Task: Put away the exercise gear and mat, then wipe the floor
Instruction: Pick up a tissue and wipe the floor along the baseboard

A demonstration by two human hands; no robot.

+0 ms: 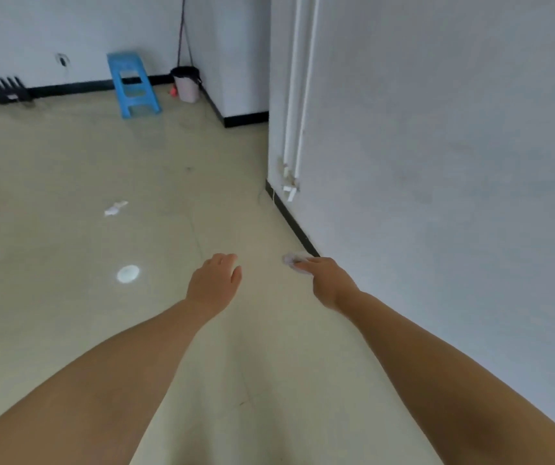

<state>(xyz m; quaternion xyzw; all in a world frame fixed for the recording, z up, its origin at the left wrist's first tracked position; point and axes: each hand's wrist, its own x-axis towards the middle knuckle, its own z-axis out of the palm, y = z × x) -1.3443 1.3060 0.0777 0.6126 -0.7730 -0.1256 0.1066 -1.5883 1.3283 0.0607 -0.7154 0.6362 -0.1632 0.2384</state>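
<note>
A black rack (6,89) leans on the far wall; a blue stool (134,84), a bucket (186,83). Crumpled paper (115,208) lies on the beige floor (51,169). Left hand (214,283) hangs relaxed; right hand (326,280) pinches a white wipe (292,260) near the baseboard (291,219).

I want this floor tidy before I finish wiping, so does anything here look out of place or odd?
Yes. A crumpled white scrap lies loose on the open floor, well ahead of the left hand. The right hand holds a whitish wad near the baseboard. The bright round patch may be only a light reflection.
</note>
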